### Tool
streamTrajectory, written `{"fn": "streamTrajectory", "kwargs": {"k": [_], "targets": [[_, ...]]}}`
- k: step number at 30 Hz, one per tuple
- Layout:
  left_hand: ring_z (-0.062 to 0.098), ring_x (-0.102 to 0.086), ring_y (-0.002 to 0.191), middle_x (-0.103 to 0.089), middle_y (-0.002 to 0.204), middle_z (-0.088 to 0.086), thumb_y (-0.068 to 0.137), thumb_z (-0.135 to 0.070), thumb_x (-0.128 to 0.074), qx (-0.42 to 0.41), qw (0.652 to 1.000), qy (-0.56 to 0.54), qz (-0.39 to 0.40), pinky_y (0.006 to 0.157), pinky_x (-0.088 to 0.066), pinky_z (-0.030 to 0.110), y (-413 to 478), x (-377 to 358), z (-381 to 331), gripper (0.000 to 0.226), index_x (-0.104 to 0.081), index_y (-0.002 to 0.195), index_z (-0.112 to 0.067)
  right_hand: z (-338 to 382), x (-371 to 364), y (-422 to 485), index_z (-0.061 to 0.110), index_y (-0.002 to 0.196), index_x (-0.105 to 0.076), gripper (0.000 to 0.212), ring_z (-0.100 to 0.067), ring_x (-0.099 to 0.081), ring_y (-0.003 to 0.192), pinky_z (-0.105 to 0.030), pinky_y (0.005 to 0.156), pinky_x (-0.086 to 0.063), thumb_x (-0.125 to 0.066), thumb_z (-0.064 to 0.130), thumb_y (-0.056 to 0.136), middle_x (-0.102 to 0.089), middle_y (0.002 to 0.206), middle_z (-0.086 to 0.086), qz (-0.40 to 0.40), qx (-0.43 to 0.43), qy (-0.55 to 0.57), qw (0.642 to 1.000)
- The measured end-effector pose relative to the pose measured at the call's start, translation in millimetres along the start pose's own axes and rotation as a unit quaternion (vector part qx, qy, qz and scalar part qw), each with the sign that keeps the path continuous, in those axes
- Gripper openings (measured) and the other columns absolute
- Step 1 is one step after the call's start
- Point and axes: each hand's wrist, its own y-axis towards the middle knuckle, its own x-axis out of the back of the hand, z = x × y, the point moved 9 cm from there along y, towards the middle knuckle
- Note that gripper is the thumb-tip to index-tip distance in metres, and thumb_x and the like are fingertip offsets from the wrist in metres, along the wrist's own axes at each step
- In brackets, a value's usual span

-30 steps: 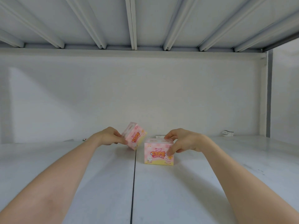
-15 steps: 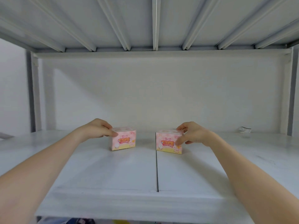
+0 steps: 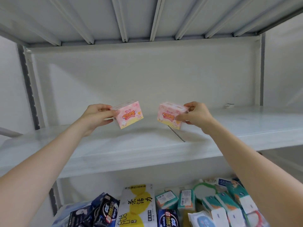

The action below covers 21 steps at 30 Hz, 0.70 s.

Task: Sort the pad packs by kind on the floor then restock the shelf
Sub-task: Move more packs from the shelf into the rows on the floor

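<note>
Both grips are closed, each on one small pink pack. The left hand (image 3: 98, 117) pinches the left pink pack (image 3: 129, 114) by its left end, thumb on top and fingers curled underneath. This pack is tilted, its printed face turned toward the camera, and it hangs clear of the shelf (image 3: 114, 146). The right hand (image 3: 197, 115) clamps the right pink pack (image 3: 171, 116) by its right end, with the thumb over the top edge and a fingertip pressed on the front face. Its lower corner sits just over the seam (image 3: 177, 134) in the shelf board; I cannot tell whether it touches the board or floats just above it.

The two packs are near each other but apart, above the middle of the shelf and closer to its front edge than to its back wall. They look like the same kind, so holding one in each hand by the outer ends probably leaves the inner ends free to be brought together side by side. The faces point outward, which suits a shelf display.

A small white tag (image 3: 228, 105) lies near the shelf's back right corner. Below the front edge lie dark blue packs (image 3: 105, 208), a white and yellow pack (image 3: 136, 205) and teal packs (image 3: 229, 203), so restocking seems barely begun.
</note>
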Motion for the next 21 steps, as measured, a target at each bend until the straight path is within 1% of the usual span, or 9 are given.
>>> {"fn": "streamTrajectory", "kwargs": {"k": [2, 5, 8, 11, 14, 17, 21], "targets": [[0.021, -0.065, 0.109, -0.063, 0.123, 0.017, 0.080, -0.011, -0.077, -0.001, 1.000, -0.023, 0.021, 0.081, -0.054, 0.028, -9.6, 1.1, 1.7, 0.047, -0.057, 0.121, 0.000, 2.8, 0.5, -19.3, 0.005, 0.123, -0.054, 0.074, -0.025, -0.067, 0.095, -0.041, 0.083, -0.058, -0.090, 0.009, 0.058, -0.064, 0.109, -0.012, -0.027, -0.011, 0.023, 0.999], [0.022, -0.065, 0.110, -0.064, 0.123, 0.017, 0.080, -0.009, -0.076, -0.005, 0.998, -0.051, 0.041, 0.081, -0.054, 0.027, -28.8, 6.4, 0.5, 0.045, -0.058, 0.120, 0.001, 10.6, 3.3, -48.7, 0.006, 0.121, -0.054, 0.071, -0.025, -0.069, 0.094, -0.043, 0.081, -0.059, -0.089, 0.008, 0.059, -0.064, 0.110, -0.012, -0.059, -0.025, 0.055, 0.996], [0.024, -0.063, 0.113, -0.064, 0.122, 0.016, 0.080, -0.008, -0.075, -0.007, 0.996, -0.073, 0.044, 0.089, -0.053, 0.031, -54.7, 15.3, -4.5, 0.048, -0.056, 0.123, 0.002, 22.3, 9.6, -78.6, 0.007, 0.118, -0.056, 0.067, -0.023, -0.069, 0.095, -0.041, 0.079, -0.060, -0.089, 0.009, 0.060, -0.064, 0.112, -0.011, -0.075, -0.029, 0.081, 0.993], [0.022, -0.064, 0.110, -0.064, 0.113, 0.012, 0.080, -0.007, -0.075, -0.015, 0.995, -0.084, 0.041, 0.097, -0.051, 0.033, -85.4, 24.1, -14.5, 0.049, -0.056, 0.123, 0.003, 37.0, 18.4, -106.9, 0.006, 0.118, -0.057, 0.062, -0.021, -0.068, 0.096, -0.039, 0.079, -0.060, -0.087, 0.009, 0.064, -0.065, 0.112, -0.011, -0.070, -0.022, 0.100, 0.992], [0.018, -0.066, 0.102, -0.066, 0.107, 0.010, 0.080, -0.007, -0.074, -0.023, 0.994, -0.100, 0.046, 0.092, -0.052, 0.028, -122.4, 27.8, -24.3, 0.043, -0.059, 0.119, 0.002, 49.2, 29.9, -136.7, 0.005, 0.121, -0.055, 0.060, -0.020, -0.069, 0.095, -0.036, 0.078, -0.060, -0.084, 0.005, 0.068, -0.066, 0.112, -0.011, -0.053, -0.014, 0.120, 0.991], [0.015, -0.067, 0.098, -0.069, 0.103, 0.007, 0.079, -0.008, -0.074, -0.027, 0.992, -0.113, 0.047, 0.085, -0.056, 0.022, -169.2, 28.2, -30.0, 0.038, -0.061, 0.114, -0.002, 55.0, 44.5, -168.5, 0.006, 0.120, -0.056, 0.056, -0.018, -0.070, 0.094, -0.033, 0.076, -0.060, -0.081, 0.002, 0.070, -0.067, 0.110, -0.009, -0.038, -0.001, 0.128, 0.991], [0.013, -0.068, 0.092, -0.071, 0.095, 0.001, 0.080, -0.005, -0.070, -0.012, 0.990, -0.135, 0.036, 0.075, -0.055, 0.017, -241.8, 25.0, -26.9, 0.030, -0.061, 0.109, -0.007, 53.0, 55.1, -215.9, 0.008, 0.117, -0.058, 0.052, -0.017, -0.071, 0.092, -0.033, 0.077, -0.060, -0.080, 0.002, 0.071, -0.070, 0.108, -0.006, 0.003, 0.002, 0.142, 0.990]]}}
